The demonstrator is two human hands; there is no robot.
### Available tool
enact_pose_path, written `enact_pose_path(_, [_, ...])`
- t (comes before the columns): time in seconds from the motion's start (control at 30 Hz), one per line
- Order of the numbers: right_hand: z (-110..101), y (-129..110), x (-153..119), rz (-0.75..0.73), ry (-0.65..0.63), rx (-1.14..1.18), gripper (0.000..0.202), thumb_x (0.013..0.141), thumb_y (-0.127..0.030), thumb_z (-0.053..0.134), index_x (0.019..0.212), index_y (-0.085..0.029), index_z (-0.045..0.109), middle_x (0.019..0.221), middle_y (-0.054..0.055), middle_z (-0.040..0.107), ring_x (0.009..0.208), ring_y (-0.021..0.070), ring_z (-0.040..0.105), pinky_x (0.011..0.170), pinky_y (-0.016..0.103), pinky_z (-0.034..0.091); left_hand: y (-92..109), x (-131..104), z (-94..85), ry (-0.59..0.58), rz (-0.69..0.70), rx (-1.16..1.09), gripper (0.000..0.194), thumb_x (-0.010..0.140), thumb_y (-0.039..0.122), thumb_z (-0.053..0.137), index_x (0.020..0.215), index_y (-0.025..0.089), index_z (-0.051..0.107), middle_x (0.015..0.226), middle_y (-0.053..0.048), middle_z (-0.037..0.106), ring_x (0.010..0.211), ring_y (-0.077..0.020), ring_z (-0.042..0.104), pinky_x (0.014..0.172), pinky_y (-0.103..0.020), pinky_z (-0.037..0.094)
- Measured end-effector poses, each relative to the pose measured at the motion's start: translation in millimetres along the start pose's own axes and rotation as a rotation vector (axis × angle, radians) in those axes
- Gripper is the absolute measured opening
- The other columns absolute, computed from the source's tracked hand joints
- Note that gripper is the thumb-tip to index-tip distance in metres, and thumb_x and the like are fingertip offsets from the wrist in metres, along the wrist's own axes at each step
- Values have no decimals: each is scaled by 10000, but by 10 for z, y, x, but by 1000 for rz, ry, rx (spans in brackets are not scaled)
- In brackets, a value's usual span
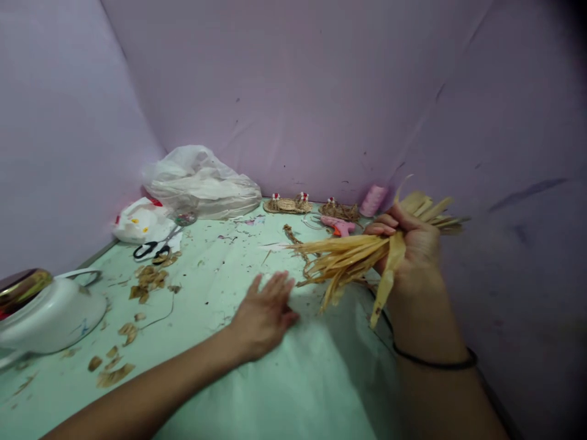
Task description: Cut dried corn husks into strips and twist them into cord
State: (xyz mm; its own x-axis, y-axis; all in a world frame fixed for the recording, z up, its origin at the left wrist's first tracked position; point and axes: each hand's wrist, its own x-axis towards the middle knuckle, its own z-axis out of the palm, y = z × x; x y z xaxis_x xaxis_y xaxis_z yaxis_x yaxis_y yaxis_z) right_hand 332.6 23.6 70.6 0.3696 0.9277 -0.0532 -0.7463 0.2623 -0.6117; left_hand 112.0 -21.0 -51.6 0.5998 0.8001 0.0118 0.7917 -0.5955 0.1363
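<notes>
My right hand [413, 235] is closed around the middle of a bundle of dry yellow husk strips [348, 256], held up at the right over the table. The strips fan out on both sides of the fist, and one wider strip hangs down by the wrist. My left hand [266, 315] is at the table's middle, palm down with fingers stretched out, slightly blurred and holding nothing. Beyond the bundle, partly hidden by it, a braided cord [293, 235] lies on the green tabletop [220, 263].
Along the back sit a plastic bag [206, 183], woven slippers [288, 206], a pink glue gun [338, 225] and a pink thread spool [373, 200]. Scissors [158, 247], husk scraps [149, 281] and a white pot [59, 318] are at the left. Purple walls enclose the table.
</notes>
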Motion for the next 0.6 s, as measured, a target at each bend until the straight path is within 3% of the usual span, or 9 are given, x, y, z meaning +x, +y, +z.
enact_pose_path(0.17, [54, 37, -34, 158, 40, 60, 274, 831, -174, 482, 595, -183, 344, 485, -84, 287, 362, 39, 294, 348, 140, 344, -811, -320, -252, -4, -351, 229, 601, 892, 436, 217, 1398, 117, 270, 1462, -137, 237, 1350, -263, 199, 1072, -523, 102])
enact_pose_path(0.23, [65, 26, -32, 176, 43, 75, 273, 839, -175, 472, 601, -180, 339, 496, -83, 278, 369, 38, 294, 351, 138, 341, -899, -452, -326, 149, -555, 370, 637, 879, 423, 239, 1364, 17, 312, 1450, -215, 220, 1355, -320, 141, 1058, -563, 34])
enact_pose_path(0.27, [63, 14, -23, 173, 60, 84, 270, 845, -167, 460, 604, -177, 338, 498, -83, 272, 368, 34, 289, 352, 132, 339, -844, -523, -328, 205, -583, 401, 651, 875, 422, 242, 1361, -7, 305, 1453, -232, 191, 1356, -340, 106, 1051, -572, 10])
enact_pose_path(0.3, [57, 1, -10, 165, 82, 89, 265, 850, -154, 446, 608, -172, 342, 499, -84, 268, 364, 28, 282, 352, 123, 334, -731, -597, -306, 198, -518, 381, 649, 878, 416, 233, 1371, -3, 283, 1456, -228, 184, 1358, -336, 93, 1054, -565, 9])
enact_pose_path(0.33, [47, -13, 6, 153, 106, 89, 256, 854, -138, 434, 613, -168, 351, 499, -85, 266, 358, 22, 274, 350, 114, 329, -577, -669, -267, 138, -358, 320, 637, 883, 423, 225, 1392, 42, 258, 1461, -198, 196, 1362, -310, 110, 1066, -539, 26])
enact_pose_path(0.4, [24, -33, 41, 113, 145, 75, 241, 854, -112, 421, 623, -160, 371, 494, -87, 267, 346, 14, 267, 351, 104, 328, -258, -775, -175, -70, 98, 140, 636, 869, 498, 254, 1427, 203, 180, 1476, -103, 205, 1357, -259, 175, 1083, -495, 55])
enact_pose_path(0.47, [13, -29, 63, 110, 168, 52, 243, 853, -109, 414, 618, -157, 375, 488, -83, 272, 342, 15, 274, 345, 104, 326, -113, -787, -131, -252, 349, 21, 665, 845, 557, 288, 1429, 282, 125, 1487, -60, 176, 1354, -239, 192, 1088, -479, 76])
enact_pose_path(0.53, [24, -3, 62, 127, 176, 36, 254, 853, -121, 413, 606, -159, 368, 483, -79, 275, 341, 19, 280, 334, 107, 321, -271, -706, -173, -294, 290, 18, 617, 865, 524, 272, 1424, 301, 133, 1487, -47, 180, 1354, -234, 195, 1082, -495, 78])
enact_pose_path(0.6, [52, 34, 41, 145, 176, 31, 265, 857, -126, 410, 598, -159, 362, 480, -79, 270, 339, 19, 281, 329, 107, 322, -654, -601, -288, -219, 25, 121, 548, 888, 470, 246, 1406, 292, 228, 1477, -50, 226, 1348, -237, 215, 1076, -512, 78])
